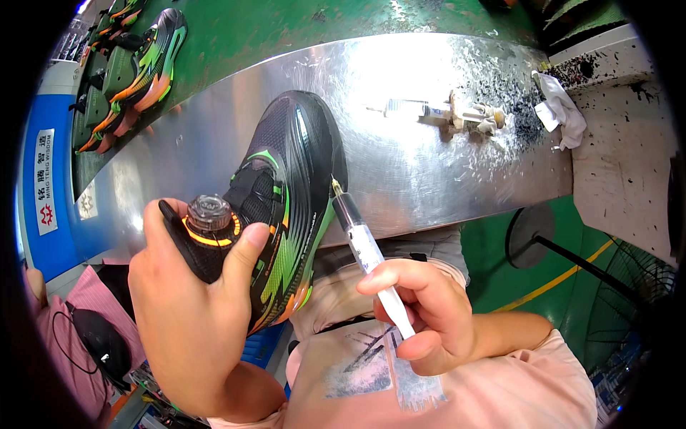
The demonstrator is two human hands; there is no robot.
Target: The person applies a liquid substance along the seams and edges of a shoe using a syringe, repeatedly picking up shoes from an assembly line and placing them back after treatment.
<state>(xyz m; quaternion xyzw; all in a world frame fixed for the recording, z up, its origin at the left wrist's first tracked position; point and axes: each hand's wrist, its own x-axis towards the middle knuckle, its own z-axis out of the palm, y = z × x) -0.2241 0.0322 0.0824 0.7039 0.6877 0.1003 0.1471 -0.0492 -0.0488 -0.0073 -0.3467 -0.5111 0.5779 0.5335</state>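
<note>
Left fingers (247, 250) tight on shoe (309, 171), right fingers (400, 275) around syringe (364, 247), room along tabletop (471, 193) edge

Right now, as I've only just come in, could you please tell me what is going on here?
A person is holding a black and green shoe near its collar with the left hand. The right hand holds a syringe, its needle tip at the shoe's side edge, toward the toe; contact is hard to tell. Another syringe lies on the metal table, and similar shoes sit at upper left.
</note>
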